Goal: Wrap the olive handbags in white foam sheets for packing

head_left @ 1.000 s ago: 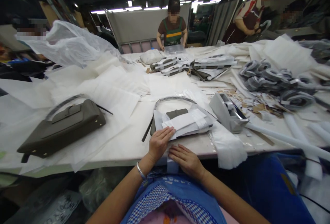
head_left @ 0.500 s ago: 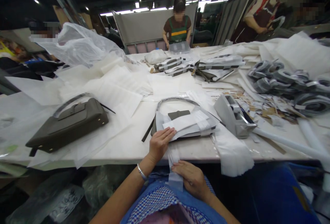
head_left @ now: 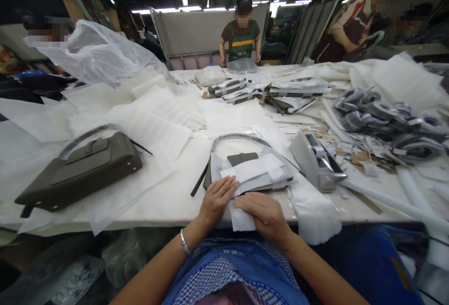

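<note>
A dark bag (head_left: 206,176) with a wrapped handle lies at the table's front edge, partly covered by white sheets. My left hand (head_left: 217,199) rests flat on its lower left corner, fingers together and stretched over the white wrapping (head_left: 254,169). Just right of it, my right hand (head_left: 263,214) has its fingers round a white strip (head_left: 242,218) that hangs over the table edge beneath the bag. Its thumb is mostly hidden.
Another dark bag (head_left: 84,167) lies at left among white sheets. A grey tape dispenser (head_left: 314,162) stands to the right, beside a stack of thin white strips (head_left: 312,211). Wrapped grey rolls (head_left: 382,113) are heaped at right. A person (head_left: 242,33) stands across the table.
My right hand has moved up and forward with the strip, from near my lap to the bag's front edge. My left hand stays on the bag. The view has shifted slightly.
</note>
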Demonstrator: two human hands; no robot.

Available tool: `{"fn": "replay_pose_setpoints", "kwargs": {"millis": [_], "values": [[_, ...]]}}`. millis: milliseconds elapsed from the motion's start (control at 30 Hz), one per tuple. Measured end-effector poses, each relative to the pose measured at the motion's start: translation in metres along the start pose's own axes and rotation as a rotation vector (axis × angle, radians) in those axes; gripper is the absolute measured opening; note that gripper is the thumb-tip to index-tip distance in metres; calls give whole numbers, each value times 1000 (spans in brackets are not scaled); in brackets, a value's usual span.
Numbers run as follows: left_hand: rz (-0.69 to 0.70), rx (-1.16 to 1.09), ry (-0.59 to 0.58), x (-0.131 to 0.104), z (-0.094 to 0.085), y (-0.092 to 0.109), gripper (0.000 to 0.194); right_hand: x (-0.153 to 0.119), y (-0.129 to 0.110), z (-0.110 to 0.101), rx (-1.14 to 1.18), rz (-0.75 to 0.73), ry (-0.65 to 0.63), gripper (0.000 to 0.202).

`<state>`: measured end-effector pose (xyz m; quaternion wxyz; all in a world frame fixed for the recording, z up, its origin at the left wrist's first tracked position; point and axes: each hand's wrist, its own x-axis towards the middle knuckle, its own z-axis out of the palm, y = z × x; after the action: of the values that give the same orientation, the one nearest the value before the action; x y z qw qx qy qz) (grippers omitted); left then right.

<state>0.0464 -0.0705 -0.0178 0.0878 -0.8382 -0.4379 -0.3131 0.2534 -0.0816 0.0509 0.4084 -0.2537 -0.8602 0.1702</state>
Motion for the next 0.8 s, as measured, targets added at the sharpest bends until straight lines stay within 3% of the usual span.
{"fn": "replay_pose_setpoints", "kwargs": {"millis": [233, 433, 600, 800], "values": [[-72, -33, 122, -3, 8, 0, 24, 59, 46, 11, -102, 254, -41, 40], [-121, -113, 125, -1, 2, -1, 20, 83, 81, 34, -195, 449, -188, 35], [-140, -200, 127, -4, -2, -3, 29, 88, 87, 41, -239, 560, -248, 18], [-178, -316, 87, -3, -19, -4, 37, 97, 89, 42, -297, 677, -298, 16]]}}
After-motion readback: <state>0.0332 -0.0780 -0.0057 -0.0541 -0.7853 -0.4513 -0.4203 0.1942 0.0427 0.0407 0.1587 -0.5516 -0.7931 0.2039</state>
